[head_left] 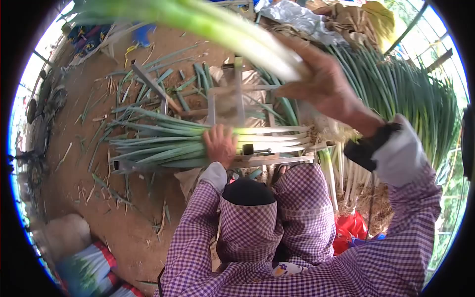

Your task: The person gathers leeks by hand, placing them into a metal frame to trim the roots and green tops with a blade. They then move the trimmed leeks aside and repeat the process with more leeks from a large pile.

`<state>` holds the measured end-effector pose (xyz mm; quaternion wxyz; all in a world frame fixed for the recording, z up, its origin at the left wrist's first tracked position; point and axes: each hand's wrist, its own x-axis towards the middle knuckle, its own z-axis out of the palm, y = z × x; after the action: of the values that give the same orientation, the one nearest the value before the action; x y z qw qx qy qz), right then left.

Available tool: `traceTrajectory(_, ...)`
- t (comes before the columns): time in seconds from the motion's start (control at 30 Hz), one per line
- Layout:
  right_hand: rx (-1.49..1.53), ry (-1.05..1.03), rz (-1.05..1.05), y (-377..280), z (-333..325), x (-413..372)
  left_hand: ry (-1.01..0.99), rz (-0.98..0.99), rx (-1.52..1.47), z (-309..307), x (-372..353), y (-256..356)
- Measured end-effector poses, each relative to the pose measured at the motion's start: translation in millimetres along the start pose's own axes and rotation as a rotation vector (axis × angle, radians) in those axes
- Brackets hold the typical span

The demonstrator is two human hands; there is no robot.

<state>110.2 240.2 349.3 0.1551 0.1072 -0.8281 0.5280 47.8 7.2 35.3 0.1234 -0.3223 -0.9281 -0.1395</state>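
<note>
My right hand (329, 84) is raised over the frame, holding a large green onion (237, 34) by its white root end between thumb and fingers. Motion blurs that stalk, which may be more than one, and its leaves point to the upper left. A row of green onions (168, 136) lies sideways across a metal frame (284, 159), leaves to the left, white stalks and roots to the right. On top of this row my left hand (220, 143) lies flat, fingers stretched forward over the stalks where green turns white.
A big heap of green onions (410, 94) stands at the right, roots down. Cut leaves (161, 81) litter the dirt floor. A red bag (350, 230) sits by my right knee. Sacks and sheeting (307, 22) lie at the back, and printed bags (86, 265) at the lower left.
</note>
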Motion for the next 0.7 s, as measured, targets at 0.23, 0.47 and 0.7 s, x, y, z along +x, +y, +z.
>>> traceTrajectory(0.23,-0.779,-0.276,-0.102,200.7,77.1,-38.3,0.012,-0.029,-0.034,-2.3,8.6,3.3)
traceTrajectory(0.47,-0.811,-0.272,-0.085,279.1,82.7,-77.6,-0.02,-0.011,0.021,4.7,11.0,2.4)
traceTrajectory(0.7,-0.879,-0.146,0.125,287.1,95.9,-88.7,0.003,-0.014,0.017,3.4,13.0,2.8)
